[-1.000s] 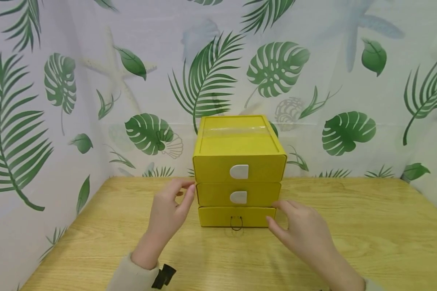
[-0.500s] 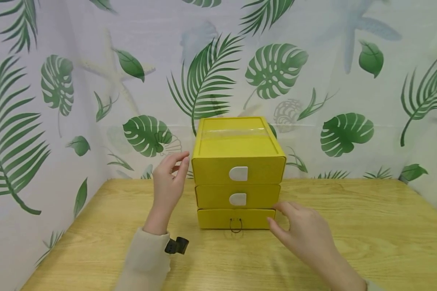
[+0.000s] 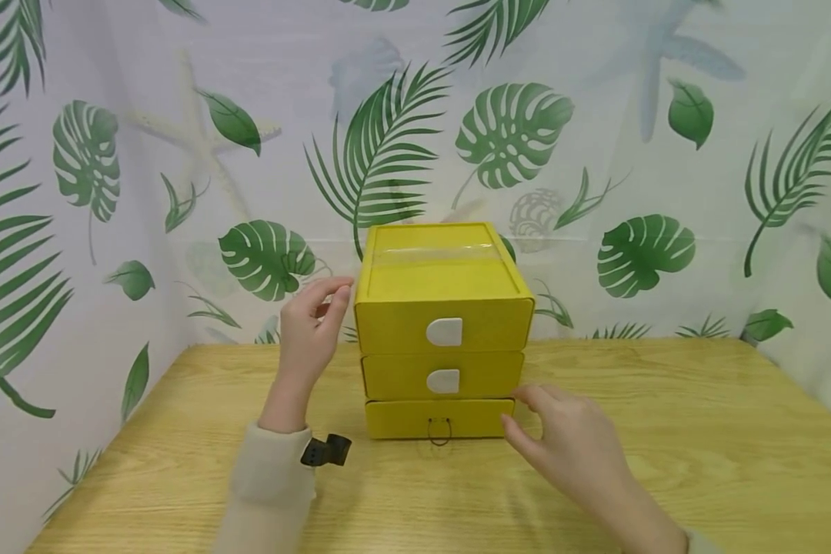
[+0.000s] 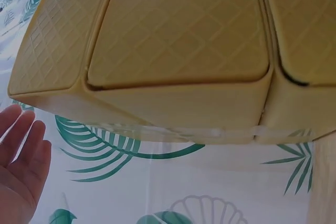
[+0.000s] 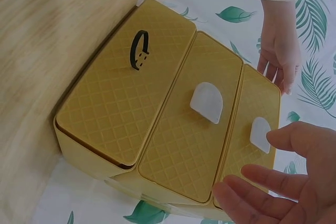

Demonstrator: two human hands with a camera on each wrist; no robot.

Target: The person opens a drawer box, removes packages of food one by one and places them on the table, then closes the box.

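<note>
A yellow three-drawer box [image 3: 443,331] stands on the table, all drawers pushed in. Its upper two drawers carry white rounded pulls [image 3: 445,332]; the bottom one has a thin dark loop [image 3: 439,432]. Beside the upper left edge, my left hand [image 3: 310,327] is raised with nothing in it, its relaxed fingers [image 4: 23,135] showing straight in the left wrist view. My right hand [image 3: 575,438] hovers by the lower right corner, thumb and fingers spread and loosely bent around no object. Whether its fingertips touch the box, I cannot tell.
The box rests on a wood-grain table [image 3: 665,446]. Clear tape [image 3: 436,252] crosses its top. Behind and at the sides hangs a white leaf-patterned sheet [image 3: 415,154]. A black strap [image 3: 325,450] is at my left sleeve.
My left hand has risen from beside the middle drawer to beside the top drawer. My right hand has stayed near the lower right corner. The head view has shifted slightly.
</note>
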